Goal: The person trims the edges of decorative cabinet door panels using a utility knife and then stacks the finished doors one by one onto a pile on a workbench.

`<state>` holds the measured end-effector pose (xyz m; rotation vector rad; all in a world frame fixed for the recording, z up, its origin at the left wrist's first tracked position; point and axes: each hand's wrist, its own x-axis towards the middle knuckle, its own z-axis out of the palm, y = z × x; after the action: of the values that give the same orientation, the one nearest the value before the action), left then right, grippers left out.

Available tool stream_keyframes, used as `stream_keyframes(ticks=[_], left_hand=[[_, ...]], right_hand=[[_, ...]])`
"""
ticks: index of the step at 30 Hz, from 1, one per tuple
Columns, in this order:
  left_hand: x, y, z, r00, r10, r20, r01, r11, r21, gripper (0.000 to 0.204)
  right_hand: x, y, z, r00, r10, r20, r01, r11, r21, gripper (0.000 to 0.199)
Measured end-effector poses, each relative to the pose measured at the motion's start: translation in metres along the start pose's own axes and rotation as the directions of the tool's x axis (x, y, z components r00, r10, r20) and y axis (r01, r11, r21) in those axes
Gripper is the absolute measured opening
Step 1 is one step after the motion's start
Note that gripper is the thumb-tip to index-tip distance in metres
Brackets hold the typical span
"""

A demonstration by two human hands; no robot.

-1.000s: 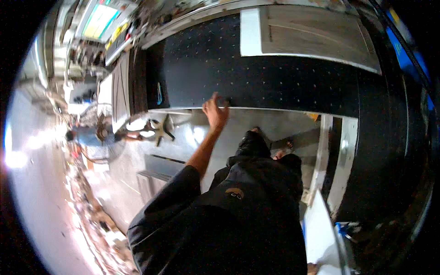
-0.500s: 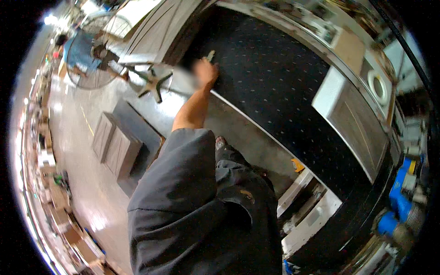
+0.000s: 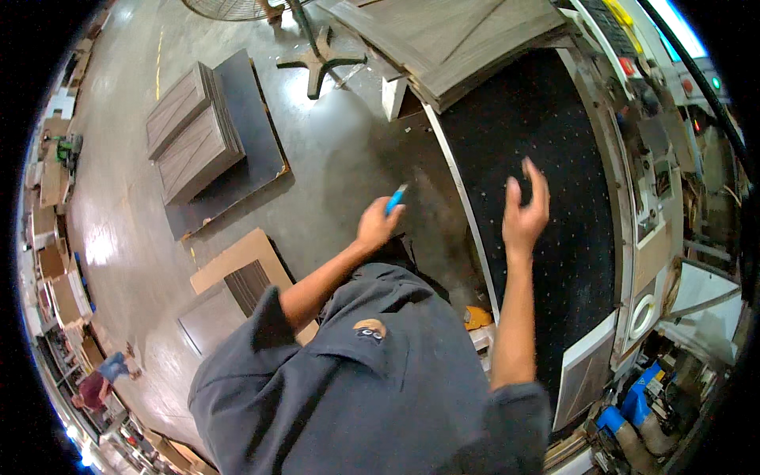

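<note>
We have the small blue tool (image 3: 396, 199) pinched in the grip of our left hand (image 3: 375, 226), raised over the grey concrete floor (image 3: 317, 158) just left of the counter's pale edge; whether it is a pen or a cutter we cannot tell. Our right hand (image 3: 524, 214) hovers over the counter (image 3: 546, 142) with its fingers spread and empty, touching nothing. We judge the work barely begun: the counter's black, matte top, dotted with a regular grid of small pale points, is bare beneath our hands, and the grey wood-grain panels (image 3: 459, 36) sit stacked at its far end, flat and rectangular. 2 more stacks of similar panels (image 3: 194, 131) lie on a dark board on the glossy floor, near the cross-shaped metal foot of a fan (image 3: 317, 59)
</note>
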<state>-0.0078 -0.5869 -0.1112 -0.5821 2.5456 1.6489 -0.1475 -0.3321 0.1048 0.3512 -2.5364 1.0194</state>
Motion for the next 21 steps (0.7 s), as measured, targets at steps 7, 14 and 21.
stream_keyframes(ticks=[7,14,21], left_hand=[[-0.022,-0.069,-0.157,0.873,-0.339,-0.350,0.274,0.936,-0.222,0.027],[-0.026,-0.036,-0.177,0.789,-0.385,-0.480,0.217,0.904,-0.369,0.025],[0.083,0.075,-0.119,0.951,-0.075,-0.300,0.047,0.994,-0.098,0.035]], right_hand=[[0.150,-0.046,0.180,0.891,-0.358,0.279,0.410,0.898,-0.158,0.062],[0.142,-0.046,0.217,0.939,-0.308,0.153,0.340,0.894,-0.291,0.057],[0.148,-0.040,0.191,0.906,-0.272,0.324,0.319,0.942,-0.103,0.083]])
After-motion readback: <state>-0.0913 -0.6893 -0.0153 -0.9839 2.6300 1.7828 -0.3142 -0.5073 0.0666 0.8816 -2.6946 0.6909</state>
